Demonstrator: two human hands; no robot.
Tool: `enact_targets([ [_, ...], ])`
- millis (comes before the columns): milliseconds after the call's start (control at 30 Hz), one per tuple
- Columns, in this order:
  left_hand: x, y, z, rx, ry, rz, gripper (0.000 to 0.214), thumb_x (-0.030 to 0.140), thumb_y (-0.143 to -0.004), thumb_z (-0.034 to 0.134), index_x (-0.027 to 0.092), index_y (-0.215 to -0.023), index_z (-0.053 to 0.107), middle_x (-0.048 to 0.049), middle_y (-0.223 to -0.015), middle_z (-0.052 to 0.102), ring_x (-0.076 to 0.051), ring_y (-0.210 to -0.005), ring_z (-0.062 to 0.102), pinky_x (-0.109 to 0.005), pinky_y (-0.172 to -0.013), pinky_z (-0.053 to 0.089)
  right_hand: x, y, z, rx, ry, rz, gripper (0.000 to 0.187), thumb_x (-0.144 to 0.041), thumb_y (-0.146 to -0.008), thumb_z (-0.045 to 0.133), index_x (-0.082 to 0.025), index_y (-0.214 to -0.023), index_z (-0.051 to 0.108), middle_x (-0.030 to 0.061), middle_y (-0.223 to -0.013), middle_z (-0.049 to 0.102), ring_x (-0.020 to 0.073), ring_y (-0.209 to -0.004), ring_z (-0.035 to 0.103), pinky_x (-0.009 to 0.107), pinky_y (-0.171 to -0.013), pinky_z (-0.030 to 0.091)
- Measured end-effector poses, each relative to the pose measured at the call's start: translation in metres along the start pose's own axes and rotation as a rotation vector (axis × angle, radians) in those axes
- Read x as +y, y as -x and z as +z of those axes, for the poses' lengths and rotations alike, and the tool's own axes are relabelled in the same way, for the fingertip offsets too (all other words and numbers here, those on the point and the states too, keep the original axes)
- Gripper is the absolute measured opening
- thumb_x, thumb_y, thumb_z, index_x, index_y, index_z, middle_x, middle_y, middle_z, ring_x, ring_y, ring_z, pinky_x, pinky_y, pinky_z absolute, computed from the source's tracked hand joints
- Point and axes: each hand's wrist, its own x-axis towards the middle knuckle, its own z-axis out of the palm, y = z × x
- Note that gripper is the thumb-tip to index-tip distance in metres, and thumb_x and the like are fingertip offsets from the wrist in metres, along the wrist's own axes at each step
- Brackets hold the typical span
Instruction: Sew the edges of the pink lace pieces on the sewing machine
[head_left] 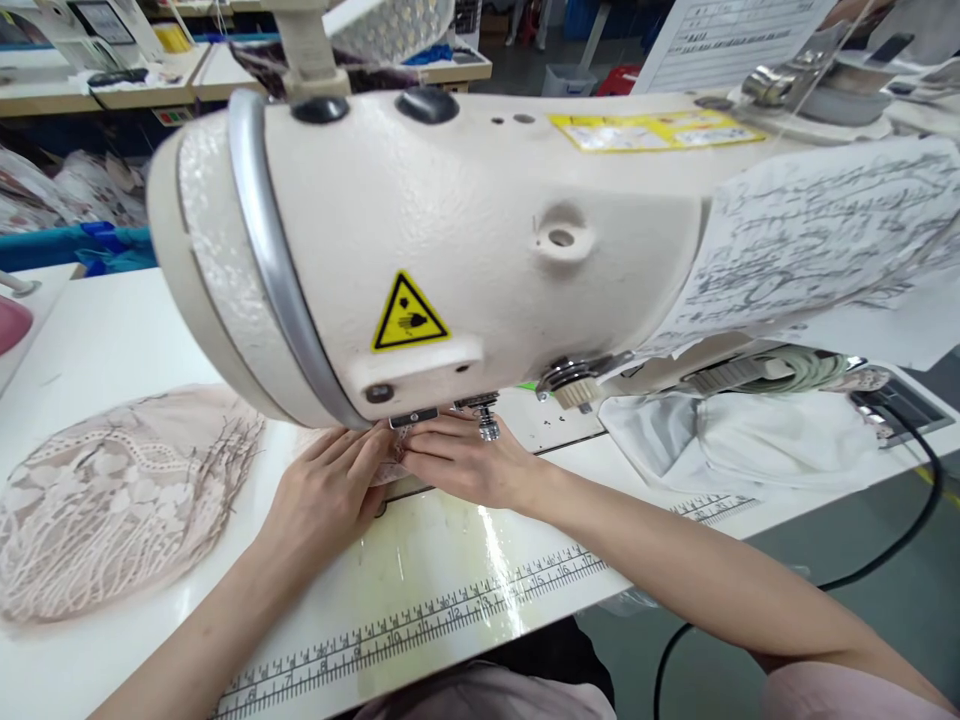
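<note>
Hands crowded beneath sewing machine (450, 250).
Left hand (330, 492) and right hand (466, 462) press flat, unclenched, on lace piece (391, 470); lace pile (112, 500) lies apart, leftward; ruled table (450, 560) edge near forearms.

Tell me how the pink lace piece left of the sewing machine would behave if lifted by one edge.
The pink lace piece would probably flop and fold: it is thin openwork lying flat. Likely light for its size, since the table shows through. Its frayed edge threads may snag.
</note>
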Motion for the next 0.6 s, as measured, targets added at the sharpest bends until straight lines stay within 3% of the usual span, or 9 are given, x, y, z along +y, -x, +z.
enact_targets([
  [367, 0.004, -0.001, 0.001, -0.032, 0.01, -0.047, 0.037, 0.022, -0.09, 0.049, 0.013, -0.125, 0.057, -0.0112, -0.113, 0.071, -0.025, -0.094, 0.07, -0.039, -0.088, 0.052, 0.0, -0.004, -0.012, -0.076, 0.129, 0.031, 0.023, -0.002, -0.089, 0.048, -0.021, -0.085, 0.062, -0.0086, -0.084, 0.068, 0.0055, -0.075, 0.053, 0.025, -0.056, 0.031],
  [600, 0.009, -0.004, -0.001, -0.026, -0.037, -0.011, 0.033, 0.022, -0.091, 0.05, 0.01, -0.119, 0.06, -0.0128, -0.115, 0.071, -0.026, -0.096, 0.07, -0.04, -0.088, 0.051, -0.003, -0.007, -0.018, -0.05, 0.164, 0.134, 0.021, -0.005, -0.088, 0.05, -0.021, -0.084, 0.063, -0.0096, -0.088, 0.071, 0.0068, -0.074, 0.056, 0.028, -0.056, 0.027],
])
